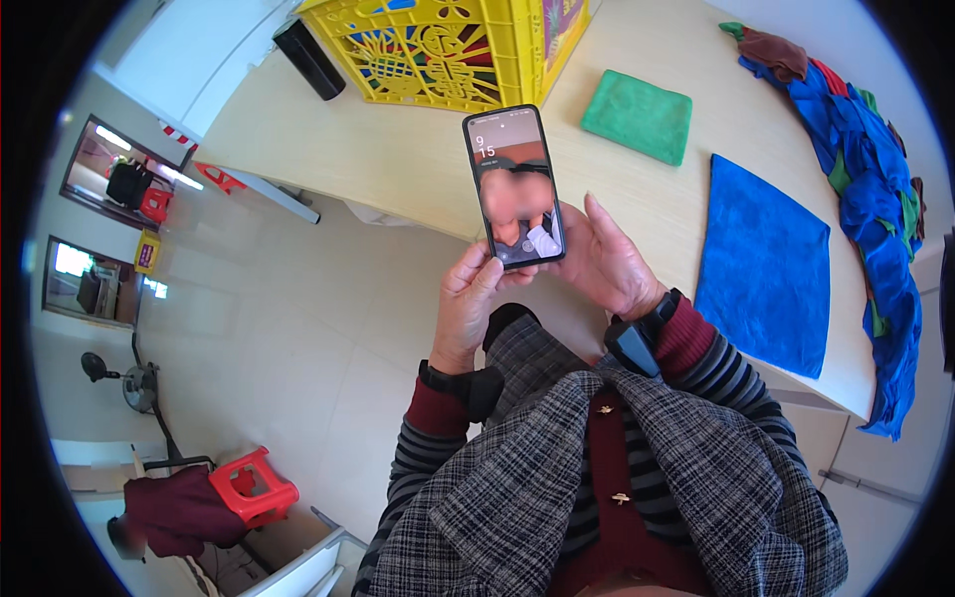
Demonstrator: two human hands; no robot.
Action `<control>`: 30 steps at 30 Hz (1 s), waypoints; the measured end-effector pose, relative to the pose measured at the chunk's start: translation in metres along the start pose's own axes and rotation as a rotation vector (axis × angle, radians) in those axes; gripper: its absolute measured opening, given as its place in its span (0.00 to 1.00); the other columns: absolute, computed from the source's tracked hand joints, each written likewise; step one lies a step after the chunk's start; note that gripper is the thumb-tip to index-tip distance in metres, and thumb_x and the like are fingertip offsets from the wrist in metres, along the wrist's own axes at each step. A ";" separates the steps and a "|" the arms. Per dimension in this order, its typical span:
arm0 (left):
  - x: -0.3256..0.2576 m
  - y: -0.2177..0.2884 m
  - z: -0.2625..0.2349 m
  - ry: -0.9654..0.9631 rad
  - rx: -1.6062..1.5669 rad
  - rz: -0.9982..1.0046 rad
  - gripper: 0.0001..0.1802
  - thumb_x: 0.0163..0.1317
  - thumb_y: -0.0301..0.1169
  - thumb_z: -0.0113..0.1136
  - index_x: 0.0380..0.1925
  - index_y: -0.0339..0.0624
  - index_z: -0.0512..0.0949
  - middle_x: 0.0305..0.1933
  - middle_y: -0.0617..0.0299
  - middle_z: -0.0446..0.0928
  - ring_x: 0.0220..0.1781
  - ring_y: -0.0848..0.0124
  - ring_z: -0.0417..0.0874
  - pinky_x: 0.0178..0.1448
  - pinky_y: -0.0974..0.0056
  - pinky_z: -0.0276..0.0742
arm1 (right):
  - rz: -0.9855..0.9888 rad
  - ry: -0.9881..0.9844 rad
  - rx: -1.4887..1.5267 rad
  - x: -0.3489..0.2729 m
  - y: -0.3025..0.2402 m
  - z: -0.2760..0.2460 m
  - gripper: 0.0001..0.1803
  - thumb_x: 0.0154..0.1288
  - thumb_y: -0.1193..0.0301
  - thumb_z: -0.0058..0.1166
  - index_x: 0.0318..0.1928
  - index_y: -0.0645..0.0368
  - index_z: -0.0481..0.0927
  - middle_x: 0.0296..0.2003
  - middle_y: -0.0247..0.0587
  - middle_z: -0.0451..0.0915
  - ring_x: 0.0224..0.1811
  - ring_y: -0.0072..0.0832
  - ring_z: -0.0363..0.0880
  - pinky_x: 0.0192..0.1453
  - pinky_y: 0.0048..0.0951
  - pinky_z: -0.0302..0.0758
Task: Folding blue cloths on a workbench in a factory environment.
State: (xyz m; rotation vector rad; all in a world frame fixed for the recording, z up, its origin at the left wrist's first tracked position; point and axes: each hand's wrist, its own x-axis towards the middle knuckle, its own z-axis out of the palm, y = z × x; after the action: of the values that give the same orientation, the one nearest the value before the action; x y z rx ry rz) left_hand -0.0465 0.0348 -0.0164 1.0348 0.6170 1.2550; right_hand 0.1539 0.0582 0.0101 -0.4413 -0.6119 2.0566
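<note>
A smartphone [513, 189] with a dark rim and a lit screen is tilted slightly, over the table's near edge. My left hand [466, 303] is closed on its lower left corner, thumb on the front. At the lower right edge of the phone is my right hand [612, 264], its palm turned up and its thumb stretched away. Its fingers pass partly behind the phone, where their tips are hidden. Beyond the right hand, a blue cloth [764, 264] lies flat, and a folded green cloth [639, 116] rests further back on the pale table [398, 164].
A yellow openwork crate [428, 55] with coloured cloths inside stands at the back, beside a black cylinder [309, 62]. Blue, green, red and brown cloths [870, 204] heap along the right edge. At lower left, a person in a maroon top [179, 512] is near a red stool [254, 488].
</note>
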 end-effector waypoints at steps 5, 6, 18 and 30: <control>0.013 0.004 -0.036 0.070 0.044 0.073 0.16 0.77 0.28 0.50 0.57 0.28 0.75 0.49 0.54 0.83 0.49 0.65 0.87 0.57 0.61 0.83 | 0.023 0.022 -0.133 -0.007 -0.004 -0.018 0.37 0.80 0.42 0.32 0.71 0.61 0.64 0.60 0.45 0.77 0.62 0.34 0.76 0.73 0.38 0.66; 0.016 0.005 -0.045 0.083 0.048 0.080 0.16 0.77 0.28 0.50 0.57 0.28 0.75 0.49 0.54 0.83 0.49 0.65 0.87 0.57 0.61 0.83 | 0.023 0.042 -0.197 -0.012 -0.004 -0.022 0.37 0.80 0.43 0.32 0.71 0.61 0.65 0.59 0.44 0.78 0.61 0.33 0.77 0.72 0.38 0.67; 0.056 0.024 -0.146 0.281 0.078 0.146 0.14 0.77 0.28 0.50 0.54 0.29 0.75 0.48 0.54 0.83 0.49 0.64 0.87 0.57 0.62 0.83 | -0.263 0.401 -1.143 -0.068 -0.001 -0.041 0.12 0.77 0.72 0.47 0.52 0.64 0.81 0.39 0.40 0.83 0.43 0.28 0.81 0.51 0.26 0.77; 0.155 0.058 -0.288 0.554 0.117 0.110 0.14 0.77 0.26 0.49 0.51 0.21 0.71 0.52 0.44 0.79 0.53 0.53 0.85 0.62 0.56 0.84 | -0.565 0.410 -1.660 -0.061 0.010 -0.047 0.04 0.67 0.80 0.54 0.39 0.64 0.81 0.28 0.45 0.76 0.28 0.37 0.74 0.33 0.33 0.69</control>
State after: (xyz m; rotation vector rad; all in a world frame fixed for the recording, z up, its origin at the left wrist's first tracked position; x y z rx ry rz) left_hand -0.2809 0.2647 -0.0679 0.8191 1.0775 1.6339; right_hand 0.2037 0.0140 -0.0296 -1.3377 -1.8161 0.4918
